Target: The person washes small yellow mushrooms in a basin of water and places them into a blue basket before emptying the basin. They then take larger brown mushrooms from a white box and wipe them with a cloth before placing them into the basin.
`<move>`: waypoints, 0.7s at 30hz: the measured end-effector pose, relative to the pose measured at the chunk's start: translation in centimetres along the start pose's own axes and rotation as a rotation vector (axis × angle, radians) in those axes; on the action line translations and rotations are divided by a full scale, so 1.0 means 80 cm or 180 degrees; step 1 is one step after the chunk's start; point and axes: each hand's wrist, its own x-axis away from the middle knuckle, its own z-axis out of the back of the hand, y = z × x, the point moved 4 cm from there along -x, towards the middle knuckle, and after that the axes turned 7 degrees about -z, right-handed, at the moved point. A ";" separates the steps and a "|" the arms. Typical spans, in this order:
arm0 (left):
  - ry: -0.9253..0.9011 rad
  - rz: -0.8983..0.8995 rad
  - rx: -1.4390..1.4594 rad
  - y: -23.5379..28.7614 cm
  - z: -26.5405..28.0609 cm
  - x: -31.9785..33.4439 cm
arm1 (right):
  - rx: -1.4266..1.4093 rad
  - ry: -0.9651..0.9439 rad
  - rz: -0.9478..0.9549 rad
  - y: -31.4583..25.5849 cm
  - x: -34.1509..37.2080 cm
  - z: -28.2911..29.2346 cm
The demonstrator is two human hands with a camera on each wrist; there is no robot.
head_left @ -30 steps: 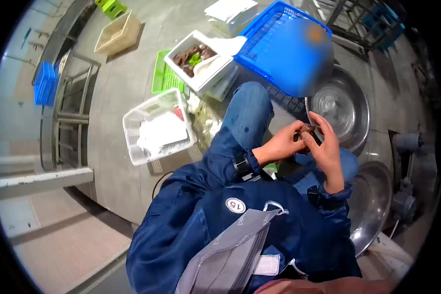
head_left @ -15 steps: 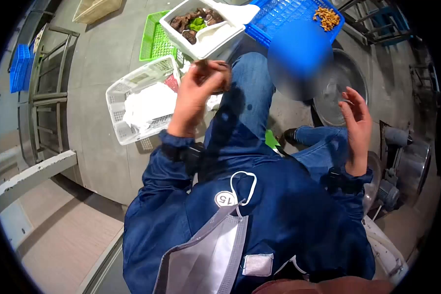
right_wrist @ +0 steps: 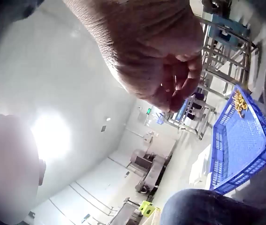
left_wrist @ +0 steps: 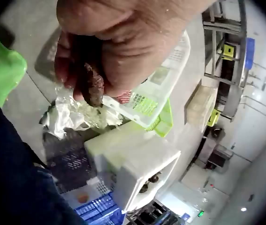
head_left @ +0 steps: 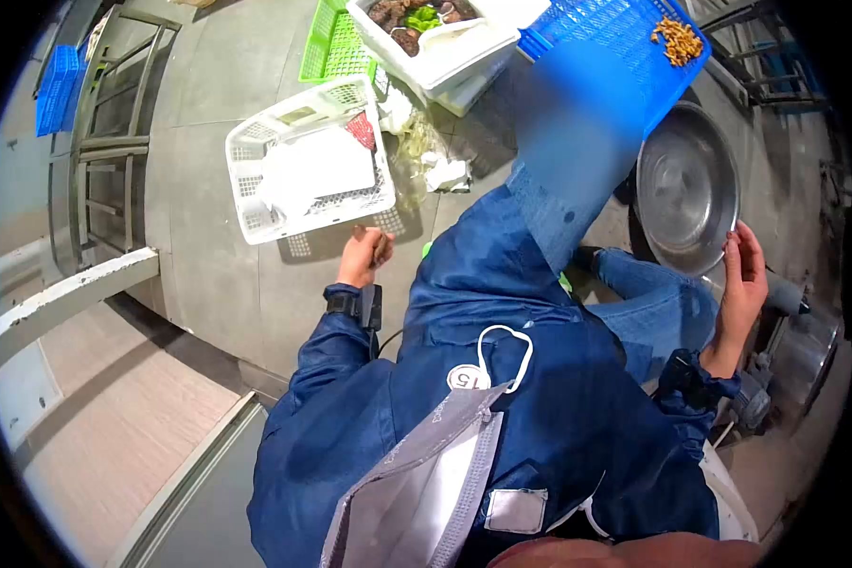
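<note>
My left hand (head_left: 362, 257) is held out just short of the white basket (head_left: 381, 194), left of my knees. Its curled fingers grip a dark brown, wrinkled piece (left_wrist: 94, 86), whose end sticks out below them in the left wrist view. Off to the right, my right hand (head_left: 743, 284) has loosely bent fingers beside the rim of a metal basin (head_left: 677, 204), overlapping it in the head view. Nothing clearly shows between those fingers. A white foam box (head_left: 478, 52) at the top holds dark brown lumps (head_left: 388, 14) and something bright green.
Behind the white basket stands a green basket (head_left: 336, 62). A blue crate (head_left: 625, 24) with a yellow-brown heap (head_left: 677, 40) is at the top right. Crumpled plastic (head_left: 445, 172) lies on the floor (head_left: 199, 189). A metal rack (head_left: 114, 147) stands left.
My hands were together around the brown piece, then parted. The left carried it left and down towards the white basket; the right moved out right to the basin's edge.
</note>
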 end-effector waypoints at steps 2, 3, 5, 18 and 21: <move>-0.0112 0.0234 0.0062 -0.036 -0.002 -0.002 | -0.0014 0.0054 -0.0002 0.002 0.002 0.010; 0.0222 0.0418 0.0171 -0.050 -0.006 0.000 | -0.0027 0.0081 0.0003 0.001 0.004 0.014; 0.0120 0.0639 -0.0045 -0.067 -0.007 -0.002 | 0.0088 0.0171 -0.0006 -0.002 0.007 0.016; -0.0175 0.0442 -0.0493 -0.027 -0.009 -0.017 | -0.0514 0.0631 -0.0051 -0.006 0.036 0.054; -0.0329 0.0343 -0.0817 -0.001 -0.013 -0.027 | -0.0571 0.0797 -0.0068 0.019 0.038 0.077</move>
